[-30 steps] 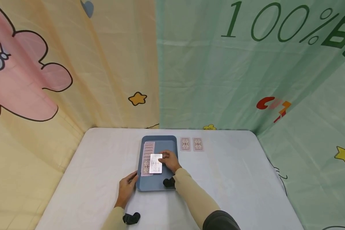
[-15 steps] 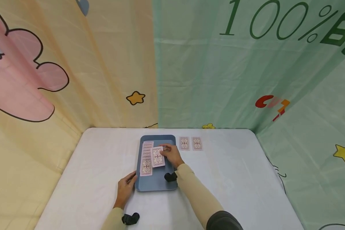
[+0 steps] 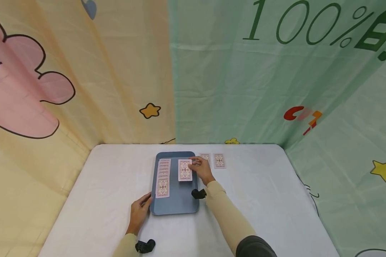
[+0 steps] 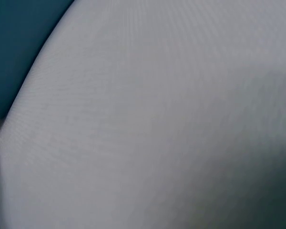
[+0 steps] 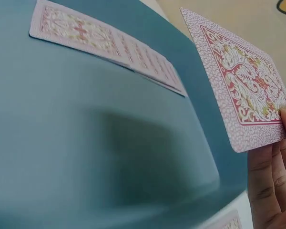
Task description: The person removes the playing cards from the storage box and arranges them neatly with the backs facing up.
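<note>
Right hand (image 3: 203, 170) pinches card (image 3: 184, 170) above tray (image 3: 177, 203), pink patterned back up, long axis running away from person; left hand (image 3: 139, 213) rests relaxed on tray's near-left corner.

The person's right hand (image 3: 202, 169) is reaching forward, its arm in a beige sleeve stretching out from the lower right with a small black camera strapped under the wrist. Its fingers (image 5: 271, 181) are lying close together, nearly straight, with the thumb tip pressing against them in a pinch. The left hand (image 3: 139, 211) is resting lower and nearer the body, palm down, fingers loosely extended, its wrist also wearing a black camera.
</note>
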Demonstrator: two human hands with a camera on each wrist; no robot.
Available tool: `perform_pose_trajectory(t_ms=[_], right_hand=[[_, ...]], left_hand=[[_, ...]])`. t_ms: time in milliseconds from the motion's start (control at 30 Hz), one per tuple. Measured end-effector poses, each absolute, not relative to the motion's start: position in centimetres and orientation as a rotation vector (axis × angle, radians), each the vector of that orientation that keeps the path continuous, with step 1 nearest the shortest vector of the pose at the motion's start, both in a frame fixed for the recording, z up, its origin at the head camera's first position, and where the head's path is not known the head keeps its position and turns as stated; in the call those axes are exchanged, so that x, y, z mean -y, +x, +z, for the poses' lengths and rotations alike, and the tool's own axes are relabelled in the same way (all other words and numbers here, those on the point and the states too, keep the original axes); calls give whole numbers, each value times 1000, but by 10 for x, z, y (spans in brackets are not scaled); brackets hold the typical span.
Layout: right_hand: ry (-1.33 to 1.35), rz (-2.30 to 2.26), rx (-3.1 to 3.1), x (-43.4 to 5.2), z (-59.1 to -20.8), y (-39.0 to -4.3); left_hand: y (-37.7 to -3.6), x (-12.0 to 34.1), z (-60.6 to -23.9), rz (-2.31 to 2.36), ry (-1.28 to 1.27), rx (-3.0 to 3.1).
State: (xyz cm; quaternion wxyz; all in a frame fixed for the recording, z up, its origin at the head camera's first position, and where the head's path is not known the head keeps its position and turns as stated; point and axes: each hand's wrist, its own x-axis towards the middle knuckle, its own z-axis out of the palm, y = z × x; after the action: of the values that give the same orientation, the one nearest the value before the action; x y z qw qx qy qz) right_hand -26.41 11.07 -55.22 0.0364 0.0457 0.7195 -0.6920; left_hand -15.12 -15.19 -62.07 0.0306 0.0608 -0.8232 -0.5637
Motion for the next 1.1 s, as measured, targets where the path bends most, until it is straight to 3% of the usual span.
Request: perform_pose_trajectory(t_ms=[1100], right_hand=[[519,-1968,-2363,-200,-579,-264]], left_hand=[[-149,150,-619,-1719,227,2544]])
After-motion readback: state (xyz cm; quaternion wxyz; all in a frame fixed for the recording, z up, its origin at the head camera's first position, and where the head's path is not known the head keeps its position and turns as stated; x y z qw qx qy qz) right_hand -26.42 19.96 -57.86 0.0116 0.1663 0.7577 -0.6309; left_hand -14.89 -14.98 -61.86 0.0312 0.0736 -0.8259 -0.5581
